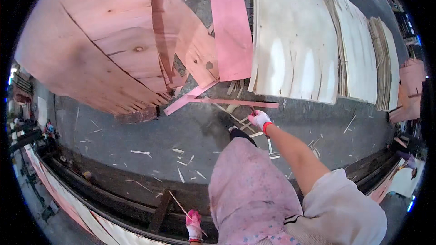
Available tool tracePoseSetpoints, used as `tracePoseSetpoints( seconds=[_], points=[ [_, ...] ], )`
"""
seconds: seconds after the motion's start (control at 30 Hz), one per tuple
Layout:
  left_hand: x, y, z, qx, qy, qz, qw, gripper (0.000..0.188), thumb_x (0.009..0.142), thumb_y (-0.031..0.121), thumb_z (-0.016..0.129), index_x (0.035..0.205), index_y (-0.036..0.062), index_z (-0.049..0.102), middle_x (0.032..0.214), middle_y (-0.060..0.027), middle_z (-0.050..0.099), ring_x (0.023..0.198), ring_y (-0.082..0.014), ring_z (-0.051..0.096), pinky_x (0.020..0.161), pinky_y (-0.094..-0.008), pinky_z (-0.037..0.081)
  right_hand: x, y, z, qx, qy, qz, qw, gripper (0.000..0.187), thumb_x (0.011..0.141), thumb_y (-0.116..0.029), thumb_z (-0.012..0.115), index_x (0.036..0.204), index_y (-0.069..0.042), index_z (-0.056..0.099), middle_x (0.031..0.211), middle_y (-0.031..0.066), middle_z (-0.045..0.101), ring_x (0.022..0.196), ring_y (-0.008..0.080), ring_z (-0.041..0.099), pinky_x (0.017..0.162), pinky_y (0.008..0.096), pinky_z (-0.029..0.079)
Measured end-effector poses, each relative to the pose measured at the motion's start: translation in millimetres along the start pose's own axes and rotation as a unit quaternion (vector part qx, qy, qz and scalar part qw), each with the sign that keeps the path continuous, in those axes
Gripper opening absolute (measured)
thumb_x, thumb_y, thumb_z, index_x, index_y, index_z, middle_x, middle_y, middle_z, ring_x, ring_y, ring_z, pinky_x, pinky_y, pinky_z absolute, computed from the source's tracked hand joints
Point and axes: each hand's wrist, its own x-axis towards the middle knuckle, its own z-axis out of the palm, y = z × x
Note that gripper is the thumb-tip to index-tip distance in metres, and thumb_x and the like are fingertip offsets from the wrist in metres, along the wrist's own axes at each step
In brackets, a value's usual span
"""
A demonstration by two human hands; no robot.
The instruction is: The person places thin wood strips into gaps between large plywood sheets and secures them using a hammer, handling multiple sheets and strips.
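A grey floor littered with wood scraps carries pink sheets and pale stacks. The gloved left hand has its fingers closed around a thin stick, low and left of the apron. The right hand, fingers curled on a small dark object of unclear kind, is just beside a pink strip.

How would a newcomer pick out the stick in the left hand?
Find the pink garment in the lower middle of the picture. Just left of it, the gloved left hand holds a long, thin, pale stick slanting up and left. Unlike the loose wood strips scattered on the grey floor, it is gripped in that hand.
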Motion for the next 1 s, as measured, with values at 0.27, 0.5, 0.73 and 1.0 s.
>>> tracePoseSetpoints(
  seconds=[0.27, 0.5, 0.73, 1.0],
  points=[
    [17, -22, 7, -0.05, 0.005, -0.12, 0.992, 0.026, 0.092, 0.012, 0.057, 0.117, 0.0037, 0.059, 0.102, -0.0066, 0.064, 0.085, -0.0164, 0.062, 0.071, -0.0267, 0.052, 121, -37, 49, -0.259, -0.076, 0.003, 0.963, 0.036, 0.074, -0.034, 0.058, 0.098, -0.008, 0.068, 0.098, 0.0188, 0.067, 0.094, 0.0368, 0.063, 0.083, 0.0431, 0.05],
    [22, -80, -10, -0.033, 0.037, -0.226, 0.973, 0.04, 0.094, 0.011, 0.053, 0.133, 0.0131, 0.044, 0.117, -0.0083, 0.06, 0.099, -0.0201, 0.06, 0.084, -0.0353, 0.054, 243, -37, 157, -0.307, -0.083, -0.062, 0.946, 0.055, 0.074, -0.04, 0.06, 0.12, -0.012, 0.057, 0.11, 0.0198, 0.063, 0.103, 0.0357, 0.06, 0.089, 0.0425, 0.048],
    [33, -118, 15, -0.011, 0.122, -0.231, 0.965, 0.041, 0.095, 0.022, 0.056, 0.133, 0.0101, 0.045, 0.111, -0.0037, 0.06, 0.094, -0.0143, 0.058, 0.078, -0.0306, 0.05, 352, -5, 242, -0.513, -0.063, -0.139, 0.845, 0.08, 0.063, -0.047, 0.073, 0.125, -0.006, 0.045, 0.125, 0.0189, 0.055, 0.115, 0.0345, 0.054, 0.093, 0.0424, 0.045],
    [25, -88, 55, -0.158, 0.188, -0.329, 0.912, 0.042, 0.099, 0.015, 0.046, 0.138, 0.0025, 0.039, 0.133, -0.011, 0.049, 0.117, -0.0186, 0.05, 0.098, -0.0306, 0.044, 281, -19, 269, -0.504, -0.226, -0.399, 0.732, 0.014, 0.077, -0.034, 0.064, 0.081, -0.02, 0.065, 0.076, 0.0076, 0.062, 0.077, 0.0313, 0.062, 0.067, 0.044, 0.049]
  ],
)
